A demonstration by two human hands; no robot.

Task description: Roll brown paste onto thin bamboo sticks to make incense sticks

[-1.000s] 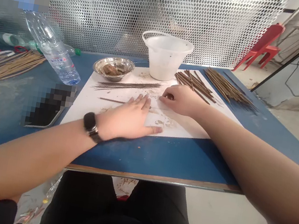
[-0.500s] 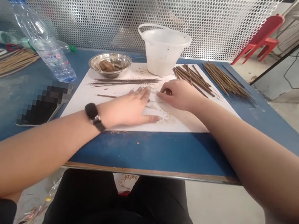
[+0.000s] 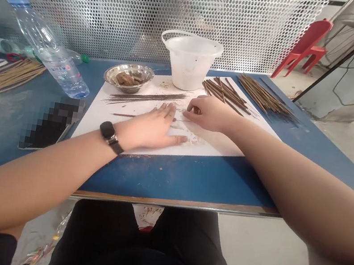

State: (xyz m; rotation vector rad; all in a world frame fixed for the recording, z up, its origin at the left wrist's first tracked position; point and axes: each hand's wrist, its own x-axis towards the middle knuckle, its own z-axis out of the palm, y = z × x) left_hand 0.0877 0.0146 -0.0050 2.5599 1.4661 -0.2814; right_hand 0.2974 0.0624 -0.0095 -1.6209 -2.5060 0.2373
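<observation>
My left hand (image 3: 153,127) lies flat on the white sheet (image 3: 225,146), fingers stretched and thumb apart. Beneath its palm passes a brown incense stick (image 3: 123,115), whose coated part shows left of the hand. A thin bare end runs out on the right towards my right hand (image 3: 209,113). That hand is closed, thumb and fingers curled together at the thin end; the fingertips partly hide the grip. Just beyond the left hand lies a row of thin dark sticks (image 3: 145,97). Thicker coated sticks (image 3: 226,94) lie past the right hand.
Behind the hands stand a metal bowl (image 3: 109,77) with brown lumps and a white bucket (image 3: 190,64). More sticks (image 3: 264,95) lie at the right. A water bottle (image 3: 53,48), a phone (image 3: 54,125) and tan sticks (image 3: 3,76) are at the left. Perforated metal (image 3: 117,5) closes the back.
The hands keep nearly the same pose on the sheet. The whole view has shifted slightly, and the stick under the left hand sits almost where it was.
</observation>
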